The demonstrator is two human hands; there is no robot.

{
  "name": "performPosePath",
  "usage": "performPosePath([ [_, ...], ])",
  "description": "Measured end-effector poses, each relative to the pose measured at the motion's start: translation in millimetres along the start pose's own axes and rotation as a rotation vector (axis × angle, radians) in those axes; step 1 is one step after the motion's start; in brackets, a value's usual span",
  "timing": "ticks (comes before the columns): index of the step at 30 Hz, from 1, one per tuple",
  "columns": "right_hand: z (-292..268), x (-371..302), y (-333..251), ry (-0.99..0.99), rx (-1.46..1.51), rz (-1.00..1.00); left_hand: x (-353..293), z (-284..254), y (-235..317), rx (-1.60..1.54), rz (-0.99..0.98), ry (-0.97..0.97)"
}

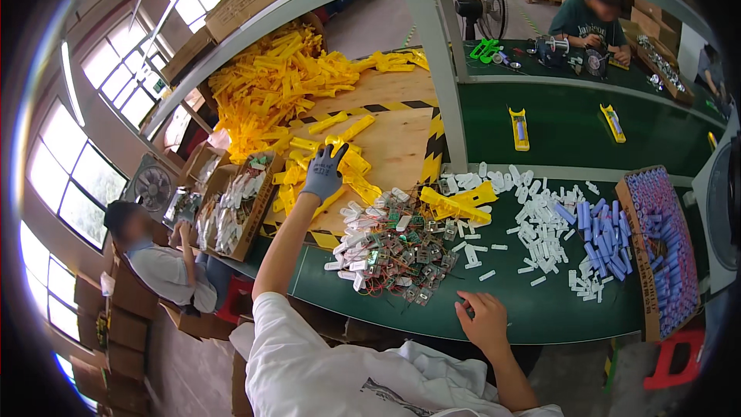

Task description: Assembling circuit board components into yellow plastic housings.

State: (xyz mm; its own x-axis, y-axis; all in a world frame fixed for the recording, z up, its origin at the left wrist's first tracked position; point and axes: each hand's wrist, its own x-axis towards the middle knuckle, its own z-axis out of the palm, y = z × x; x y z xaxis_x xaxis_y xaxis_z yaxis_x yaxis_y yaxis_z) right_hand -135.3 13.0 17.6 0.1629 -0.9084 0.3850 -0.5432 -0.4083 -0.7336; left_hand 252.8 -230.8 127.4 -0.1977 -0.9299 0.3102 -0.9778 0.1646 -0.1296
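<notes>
A: What spread before you, and which step was in hand?
B: Your smooth green bench (556, 315) ran widest, then a plywood board (401, 125) edged in striped tape, bearing a tangled heap of yellow plastic casings (266, 81). You seemed to be picking one out; the next move probably called for a firm pinch and a lift clear of its neighbours.
A: What came smaller?
B: At your right, a stiff cardboard box (651, 293); mid-bench, a mound of wired circuit boards (409, 262). Your grey-gloved left hand (324, 173) was over loose casings (356, 161), long and trough-shaped, fingers spread; whether it pinched one, I could not tell. Your bare right hand (484, 321) was empty, fingers loosely bent.
A: And smallest?
B: Smooth purple cylinders (610, 241), boxed and loose, then slim white pieces (540, 224).
</notes>
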Motion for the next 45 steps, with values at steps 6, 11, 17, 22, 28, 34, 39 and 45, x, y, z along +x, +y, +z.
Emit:
performPosePath([
  [6, -1.3, 5.4, -6.7, 0.003, -0.044, 0.055, 51.2, 50.7, -4.1, 0.146, 0.242, -0.251],
  [11, 1.8, 8.3, -12.2, 0.005, -0.082, 0.132, 73.5, 83.2, -8.0, 0.006, 0.276, -0.371],
  [17, 10.9, 6.9, -17.2, 0.025, -0.080, 0.161, 57.2, 56.6, -15.9, 0.052, 0.398, -0.126],
  [22, 6.4, 10.4, -13.8, 0.029, -0.076, 0.114, 15.2, -22.9, 18.9, -0.321, 0.252, 0.423],
  [28, -18.4, 6.6, -8.8, 0.075, 0.231, 0.259, -100.4, -50.7, 143.9, -1.701, -0.334, 0.824],
  [34, 0.6, -18.1, -4.0, 0.317, 0.992, 0.235, -229.3, -31.7, 321.2, -2.025, -0.662, 0.149],
  [39, -34.7, -25.9, -1.8, 0.471, 0.939, 0.409, -274.3, -9.3, 334.3, -2.114, -0.319, -0.313],
  [45, -24.7, -12.3, -11.6, -0.184, 0.840, 0.341, -300.0, 0.5, 322.4, -2.260, -0.293, -0.903],
])
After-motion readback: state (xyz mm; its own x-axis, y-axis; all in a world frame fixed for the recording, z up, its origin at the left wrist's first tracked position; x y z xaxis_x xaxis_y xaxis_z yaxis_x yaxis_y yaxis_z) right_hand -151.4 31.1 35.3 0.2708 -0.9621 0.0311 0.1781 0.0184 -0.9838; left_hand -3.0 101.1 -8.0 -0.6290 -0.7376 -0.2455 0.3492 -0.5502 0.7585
